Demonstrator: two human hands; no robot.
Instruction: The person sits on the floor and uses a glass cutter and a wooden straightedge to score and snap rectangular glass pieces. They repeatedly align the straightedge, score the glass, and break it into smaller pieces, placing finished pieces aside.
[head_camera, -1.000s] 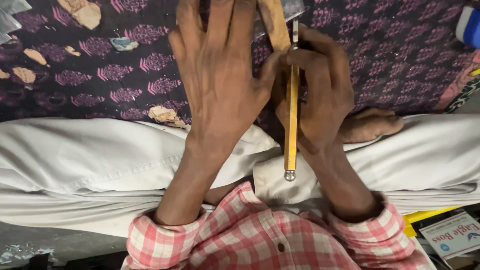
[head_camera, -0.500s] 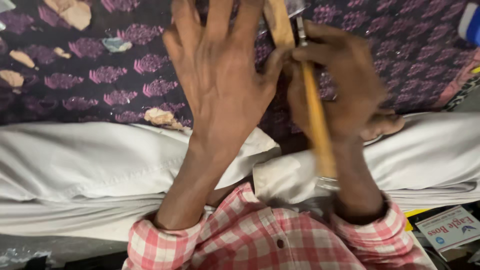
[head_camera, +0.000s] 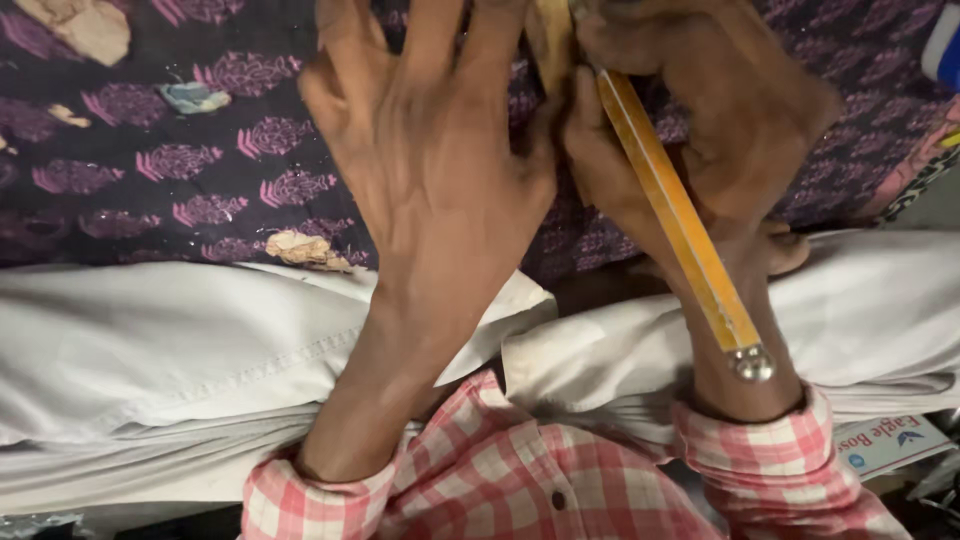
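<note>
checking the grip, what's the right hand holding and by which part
The right hand holds a yellow-handled tool by the handle's upper part; its metal-capped end sticks out free.

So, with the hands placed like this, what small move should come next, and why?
Probably a short, controlled push of the yellow-handled tool toward the light piece at the top edge. The right hand grips the handle at a slant with its tip at that piece, and the left hand lies flat, fingers spread, pressing beside it on the purple cloth. The tip itself is hidden.
</note>
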